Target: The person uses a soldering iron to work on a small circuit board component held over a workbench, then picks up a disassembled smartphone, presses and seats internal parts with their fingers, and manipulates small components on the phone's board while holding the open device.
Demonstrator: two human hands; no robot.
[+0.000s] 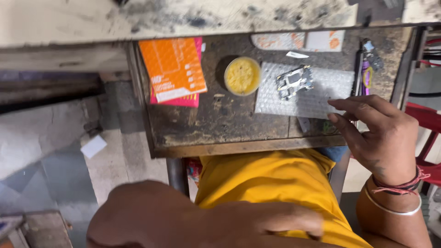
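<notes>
Right hand (383, 138) hovers at the right edge of the worn wooden surface (229, 128), fingers (349, 104) loosely spread and stretched toward the left, tips over the near right corner of a sheet of bubble wrap (317, 94). Whether they actually touch the sheet, I cannot tell; the hand holds nothing. On that wrist sit a red thread band (404, 186) and a thin pale bangle (390, 210).

On the bubble wrap, toward its far left part, lies a small metal part (295, 81), shiny and angular, well apart from the fingertips. Just left of the sheet stands a round tub of yellow paste (242, 76), lid off. Further left, 2 packets are stacked, an orange one (173, 69) on top of a pink one (186, 100). At the far right of the surface lie a few slim tools (366, 69), one with a purple grip, and a small white sliver (297, 55) lies just beyond the sheet.

Left hand (271, 222) is low and near the camera, blurred, lying flat across the lap over yellow cloth (271, 181), fingers together and pointing right, empty as far as it shows. Left of the surface, on the grey floor (115, 160), lies a white scrap (93, 146).
</notes>
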